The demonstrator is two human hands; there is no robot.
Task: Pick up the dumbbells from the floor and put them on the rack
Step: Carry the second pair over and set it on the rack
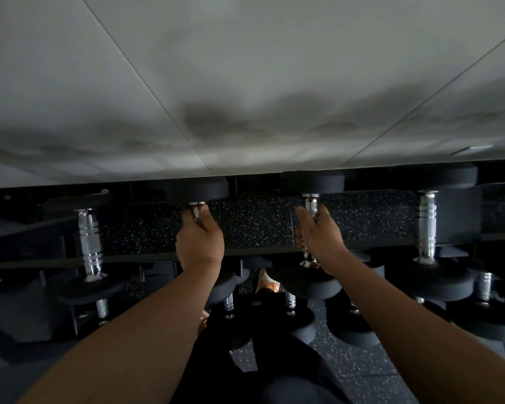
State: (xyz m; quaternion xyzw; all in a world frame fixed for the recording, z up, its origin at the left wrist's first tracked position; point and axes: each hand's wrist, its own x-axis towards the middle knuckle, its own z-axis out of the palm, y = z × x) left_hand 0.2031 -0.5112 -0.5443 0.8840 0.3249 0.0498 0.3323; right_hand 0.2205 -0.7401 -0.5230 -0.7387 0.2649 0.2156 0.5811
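Note:
Two black round-headed dumbbells with chrome handles are over the top tier of the dark rack (146, 259), handles pointing away from me. My left hand (200, 240) is shut on the handle of the left dumbbell (197, 189). My right hand (321, 237) is shut on the handle of the right dumbbell (312, 182). The far heads lie close to the white wall; the near heads sit below my wrists. I cannot tell whether the heads rest fully on the rack rails.
More dumbbells lie on the same tier: one at the left (89, 243), one at the right (427, 225). A lower tier holds further dumbbells (350, 325). The white wall (245, 83) stands directly behind the rack. Speckled black floor (353, 365) shows below.

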